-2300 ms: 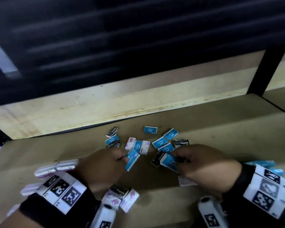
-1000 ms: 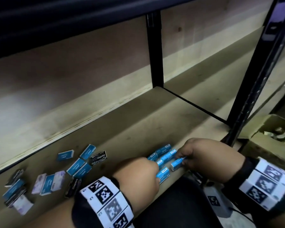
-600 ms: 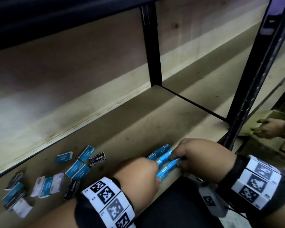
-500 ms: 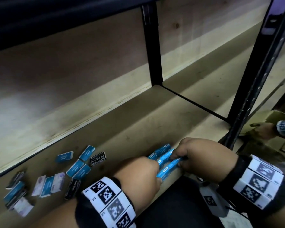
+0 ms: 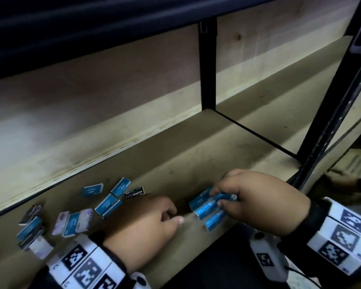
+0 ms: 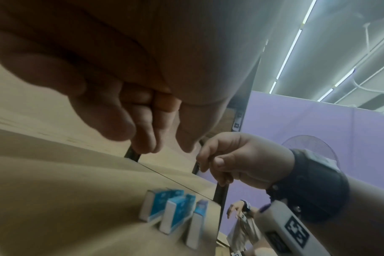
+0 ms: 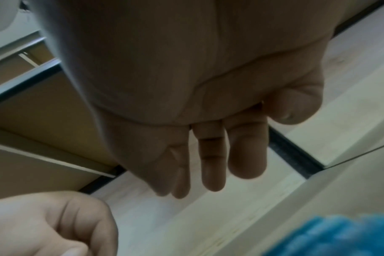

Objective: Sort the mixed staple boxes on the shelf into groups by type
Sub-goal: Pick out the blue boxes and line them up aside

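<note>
Down on the wooden shelf [image 5: 227,142], a row of blue staple boxes [image 5: 208,207] stood on edge near the front lip, and everything else is placed from that row. Directly over it, the right hand [image 5: 258,203] hovered with its fingers [image 5: 214,189] curled down toward the box tops; the head view suggested thumb and forefinger touching the boxes, yet the left wrist view showed that hand [image 6: 241,159] raised clear above them, so whether the fingers pinched a box cannot be told. Just left of the row, the left hand [image 5: 146,228] rested low over the shelf, its fingers [image 6: 143,136] loosely bent and close together, holding nothing, a bare gap of shelf between it and the nearest box.

Farther left of the row lay the unsorted scatter: more blue boxes [image 5: 111,203] flat on the shelf, one black box [image 5: 134,192] printed "Staples" behind the left hand, some pale lilac-and-white boxes [image 5: 86,219], and a small heap of mixed boxes [image 5: 29,230] at the far left. Behind and to the right of the row rose a black upright post [image 5: 207,67] of the shelving. At the right edge, beyond the front post, another person's hand [image 5: 342,181] showed.
</note>
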